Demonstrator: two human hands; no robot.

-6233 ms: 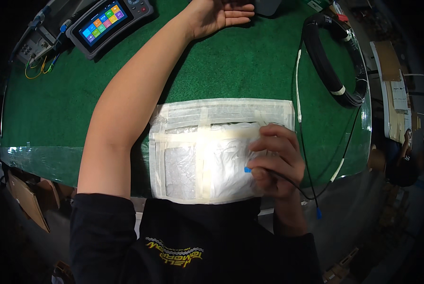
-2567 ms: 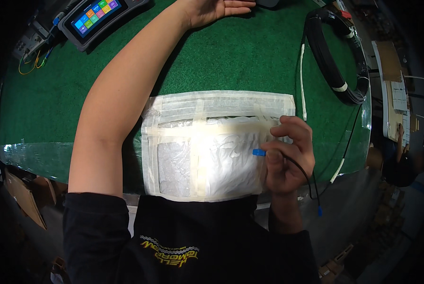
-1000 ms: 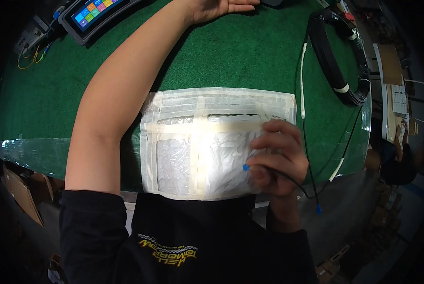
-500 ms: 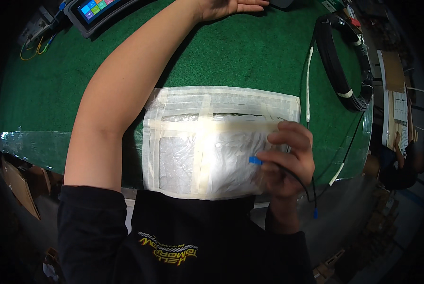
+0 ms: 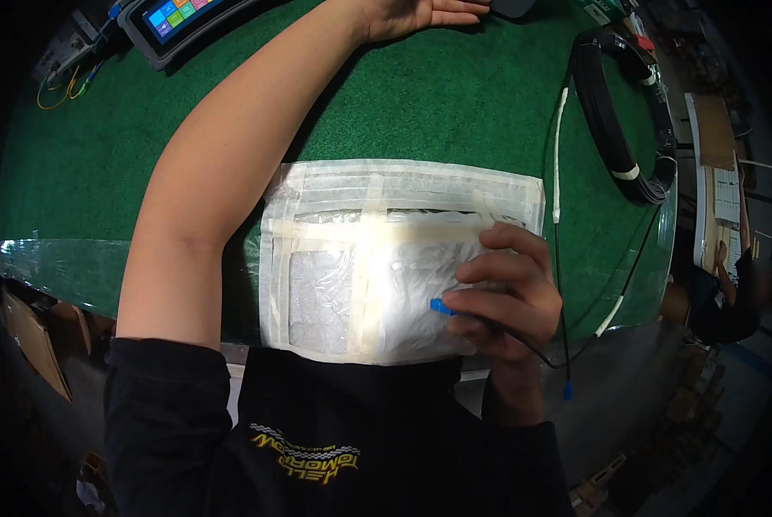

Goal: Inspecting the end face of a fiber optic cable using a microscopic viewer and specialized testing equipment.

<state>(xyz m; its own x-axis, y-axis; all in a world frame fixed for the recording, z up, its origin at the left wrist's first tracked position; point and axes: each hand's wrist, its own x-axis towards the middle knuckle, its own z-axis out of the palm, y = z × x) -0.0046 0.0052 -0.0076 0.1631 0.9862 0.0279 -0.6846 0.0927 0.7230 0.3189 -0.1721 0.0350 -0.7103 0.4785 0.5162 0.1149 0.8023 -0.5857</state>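
My right hand (image 5: 511, 297) is closed on a thin black cable, pinching it just behind its blue connector (image 5: 442, 306). The connector points left, above a white wiping sheet or pad (image 5: 425, 284) taped down with pale strips. From the hand the cable (image 5: 537, 351) loops down to the right, and a second blue connector (image 5: 567, 390) hangs past the table edge. My left arm reaches far across the table. Near the top edge my left hand (image 5: 416, 15) lies with fingers stretched out, holding nothing visible, and the picture cuts part of it off.
A coil of black cable (image 5: 614, 121) with pale ties rests at the right of the green table (image 5: 429, 103). A handheld device with a colourful screen (image 5: 175, 17) sits at the far left. Another person's arm (image 5: 720, 254) shows at a white table on the right.
My right hand has moved a little left and down with the blue connector, and the cable followed. My left arm stays nearly where it was.
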